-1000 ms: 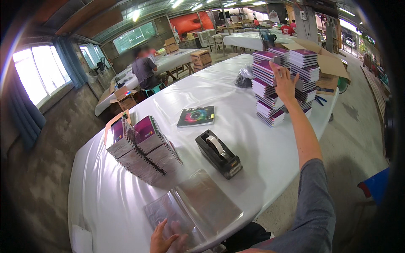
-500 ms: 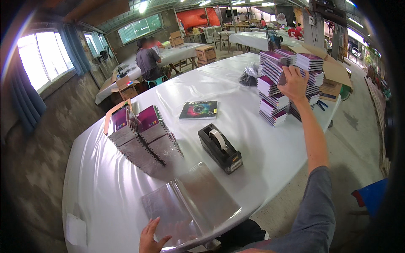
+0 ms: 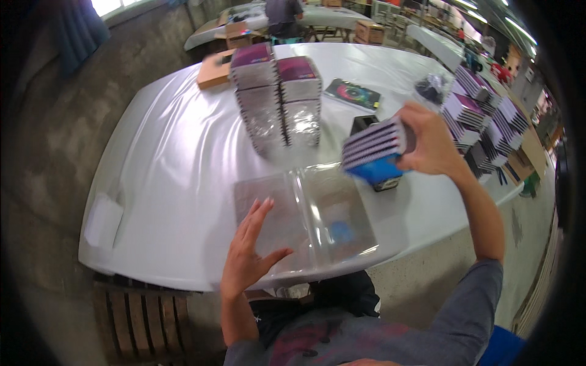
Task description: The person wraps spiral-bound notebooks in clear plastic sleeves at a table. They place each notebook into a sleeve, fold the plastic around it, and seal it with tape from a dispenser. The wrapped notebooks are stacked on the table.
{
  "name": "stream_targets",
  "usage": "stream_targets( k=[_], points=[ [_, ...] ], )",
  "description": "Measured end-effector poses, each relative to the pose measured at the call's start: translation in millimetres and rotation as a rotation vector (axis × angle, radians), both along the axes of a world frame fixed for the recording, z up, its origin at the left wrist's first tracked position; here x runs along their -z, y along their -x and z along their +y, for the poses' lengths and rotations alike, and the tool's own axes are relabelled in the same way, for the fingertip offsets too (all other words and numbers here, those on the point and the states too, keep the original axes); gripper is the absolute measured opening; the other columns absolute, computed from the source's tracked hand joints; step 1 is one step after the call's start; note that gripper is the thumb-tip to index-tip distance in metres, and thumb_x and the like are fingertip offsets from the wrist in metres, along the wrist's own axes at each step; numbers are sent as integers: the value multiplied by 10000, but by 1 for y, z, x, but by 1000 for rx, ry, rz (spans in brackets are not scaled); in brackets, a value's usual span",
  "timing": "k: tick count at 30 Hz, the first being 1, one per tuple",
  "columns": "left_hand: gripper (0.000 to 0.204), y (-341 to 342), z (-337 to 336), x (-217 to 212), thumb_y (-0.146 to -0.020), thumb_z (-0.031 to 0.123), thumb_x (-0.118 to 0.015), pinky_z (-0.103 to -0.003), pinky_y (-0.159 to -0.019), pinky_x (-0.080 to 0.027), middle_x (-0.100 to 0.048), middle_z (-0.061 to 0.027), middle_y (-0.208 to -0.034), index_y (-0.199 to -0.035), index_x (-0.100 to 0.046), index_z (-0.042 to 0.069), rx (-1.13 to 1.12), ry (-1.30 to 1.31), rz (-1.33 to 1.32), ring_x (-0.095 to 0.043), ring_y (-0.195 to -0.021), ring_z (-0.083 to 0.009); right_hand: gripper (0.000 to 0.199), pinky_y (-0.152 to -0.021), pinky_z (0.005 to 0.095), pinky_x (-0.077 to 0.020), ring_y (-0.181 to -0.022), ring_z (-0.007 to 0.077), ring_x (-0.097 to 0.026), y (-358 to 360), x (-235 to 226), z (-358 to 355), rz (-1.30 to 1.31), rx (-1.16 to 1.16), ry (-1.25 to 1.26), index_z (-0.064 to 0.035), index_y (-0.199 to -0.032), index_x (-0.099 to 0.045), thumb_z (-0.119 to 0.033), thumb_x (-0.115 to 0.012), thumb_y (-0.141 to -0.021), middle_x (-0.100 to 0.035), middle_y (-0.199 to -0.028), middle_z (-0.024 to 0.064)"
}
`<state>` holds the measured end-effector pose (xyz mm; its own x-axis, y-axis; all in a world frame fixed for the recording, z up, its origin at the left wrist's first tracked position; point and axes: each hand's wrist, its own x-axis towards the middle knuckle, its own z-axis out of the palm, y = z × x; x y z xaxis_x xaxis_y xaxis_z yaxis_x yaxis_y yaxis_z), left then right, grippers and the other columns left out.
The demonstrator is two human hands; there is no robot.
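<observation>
My right hand [image 3: 432, 141] grips a small stack of thin purple and blue booklets [image 3: 373, 150], held in the air above the table, just in front of a black tape dispenser [image 3: 366, 128]. My left hand [image 3: 249, 246] hovers with fingers spread over a pile of clear plastic sleeves [image 3: 305, 213] lying flat near the table's front edge. Behind the sleeves stand two rows of wrapped purple-topped booklets [image 3: 278, 97].
The white-covered table [image 3: 165, 165] also carries tall booklet stacks [image 3: 479, 119] at the right, a single dark booklet [image 3: 353, 93], a cardboard box [image 3: 213, 68] and a dark plastic bag [image 3: 432, 88]. A person sits at a far table [image 3: 282, 13]. A wooden pallet [image 3: 143, 320] lies below.
My right hand has lifted a stack of booklets off the tall pile at the right and brought it toward the sleeves. My left hand has risen over the sleeves. The view tilted down.
</observation>
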<state>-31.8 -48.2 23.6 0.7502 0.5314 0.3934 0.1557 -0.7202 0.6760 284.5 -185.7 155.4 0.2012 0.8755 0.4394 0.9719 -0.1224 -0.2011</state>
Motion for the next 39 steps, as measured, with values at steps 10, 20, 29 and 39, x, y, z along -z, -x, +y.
stream_targets(
  k=[10,20,29,39],
  points=[
    [1248,-40,-5,44,-557,201,-886,-399,-1036,-378,-357,-193,-1441,-1483,-63,54,30,306,-226,-417,-1287,-342,463,-671,396,-489,-819,309,-597,107,85,79,-25,-471,327,-18,-794,-602,-347,-737,-497,-567,-849,118],
    [1172,-51,-9,90,-543,109,-880,-376,-1000,-414,-429,-202,-1377,-1470,-164,119,21,592,-330,-488,-1220,-288,1270,-1024,377,-364,-1238,262,-450,84,154,40,973,-522,319,-106,-1494,-50,-233,-886,-546,-399,-1364,144],
    [777,-56,-13,98,-543,71,-853,-356,-854,-488,-611,-112,-1060,-1193,-427,65,-65,572,-371,-614,-989,-243,849,-964,343,-412,-1093,181,-501,133,213,39,1309,-251,-180,-50,-1183,-420,-148,-921,-504,-521,-1119,65],
    [734,-53,0,95,-587,223,-855,-402,-780,-506,-645,-175,-979,-1179,-455,55,-99,377,-218,-641,-925,-353,771,-882,304,-470,-980,166,-584,126,229,49,1212,-194,-159,-44,-1164,-496,-156,-918,-528,-605,-1057,55]
  ],
)
